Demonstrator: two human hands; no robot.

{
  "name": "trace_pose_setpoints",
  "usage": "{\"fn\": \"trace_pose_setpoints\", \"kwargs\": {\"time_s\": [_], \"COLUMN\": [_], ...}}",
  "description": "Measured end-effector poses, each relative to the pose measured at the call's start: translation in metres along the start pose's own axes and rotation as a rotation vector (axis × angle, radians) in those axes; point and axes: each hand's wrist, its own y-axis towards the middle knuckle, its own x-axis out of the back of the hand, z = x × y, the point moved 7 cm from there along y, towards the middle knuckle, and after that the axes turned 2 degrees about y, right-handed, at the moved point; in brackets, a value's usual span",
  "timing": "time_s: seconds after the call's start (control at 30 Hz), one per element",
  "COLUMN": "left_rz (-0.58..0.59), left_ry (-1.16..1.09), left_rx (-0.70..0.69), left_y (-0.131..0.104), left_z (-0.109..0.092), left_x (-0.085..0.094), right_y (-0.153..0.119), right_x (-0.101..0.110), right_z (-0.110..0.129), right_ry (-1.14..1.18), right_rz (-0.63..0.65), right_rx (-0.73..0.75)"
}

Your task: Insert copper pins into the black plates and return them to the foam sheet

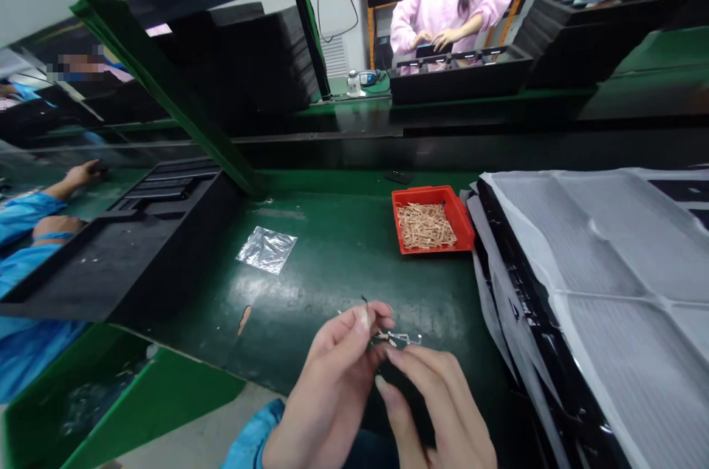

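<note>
Low in the middle of the view, my left hand (337, 365) is closed in a pinch, with its thumb against the curled fingers. A thin dark tip pokes up above the thumb. Small silvery metal pieces (404, 338) stick out to the right of those fingers; their exact kind is too small to tell. Close beside them is my right hand (443, 402), its thumb and forefinger apart, with nothing visible between them. The forefinger tip lies just below the metal pieces; whether it touches them I cannot tell.
A red tray (465, 236) of small tan pieces (425, 225) stands ahead on the green bench. Left of it lies a clear plastic bag (267, 250). White-wrapped black panels (598, 233) are stacked at right, a black foam tray (127, 247) at left. Co-workers sit left and opposite.
</note>
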Motion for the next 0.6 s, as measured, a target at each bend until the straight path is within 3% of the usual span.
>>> {"fn": "trace_pose_setpoints", "kwargs": {"time_s": [0.1,0.2,0.47,0.53,0.6], "left_rz": [0.024,0.04,-0.001,-0.013,-0.051], "left_ry": [-0.122,-0.165,-0.154,-0.077,0.078], "left_rx": [0.11,0.134,0.158,0.119,-0.041], "left_y": [-0.003,-0.002,0.001,0.003,0.004], "left_z": [0.014,0.017,0.024,0.025,0.018], "left_x": [-0.013,-0.018,-0.016,-0.013,-0.006], "right_y": [0.003,0.004,0.002,0.002,0.005], "right_x": [0.002,0.006,0.004,0.003,0.005], "right_z": [0.001,-0.001,-0.001,0.001,0.004], "right_ry": [-0.097,-0.114,-0.034,-0.01,0.004], "right_rz": [0.033,0.042,-0.024,-0.047,-0.085], "right_rx": [0.139,0.208,0.047,0.031,0.041]}}
